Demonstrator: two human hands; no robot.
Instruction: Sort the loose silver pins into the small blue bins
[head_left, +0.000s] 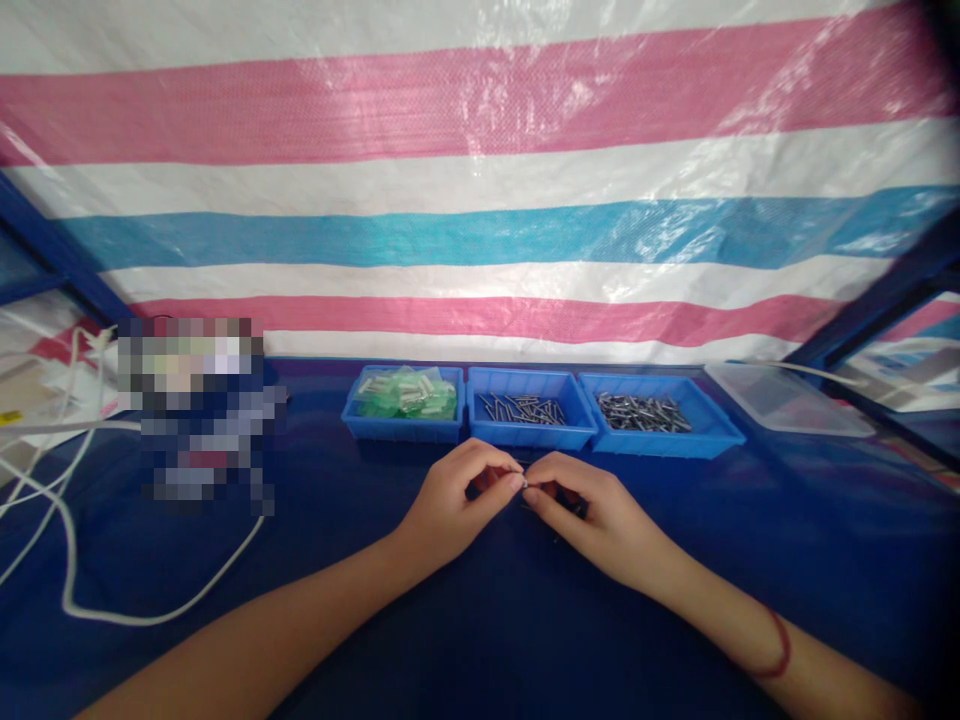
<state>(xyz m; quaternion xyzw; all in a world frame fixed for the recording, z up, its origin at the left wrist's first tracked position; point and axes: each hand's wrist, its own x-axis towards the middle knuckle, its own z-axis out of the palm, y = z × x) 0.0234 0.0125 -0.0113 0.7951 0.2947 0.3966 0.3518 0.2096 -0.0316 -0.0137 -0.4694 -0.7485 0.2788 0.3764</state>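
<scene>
My left hand [466, 492] and my right hand [581, 505] meet just in front of the blue bins, thumb and fingertips pinched on each. Between the fingertips a tiny pale glint shows; what is held there is too small and covered to name. Behind them, the middle blue bin [517, 437] holds long thin metal pieces like screws or nails [525, 410]. In the right blue bin [675, 445] lie many shorter dark metal pieces [641, 412]. Green translucent packets [409, 395] fill the left blue bin [405, 430]. A few small dark bits sit on the table under my right hand.
A clear plastic lid or tray [787, 400] lies at the right back of the dark blue table [480, 640]. White cables [150, 618] loop over the left side beside a blurred-out patch. A striped plastic sheet [480, 240] hangs behind, between blue frame posts.
</scene>
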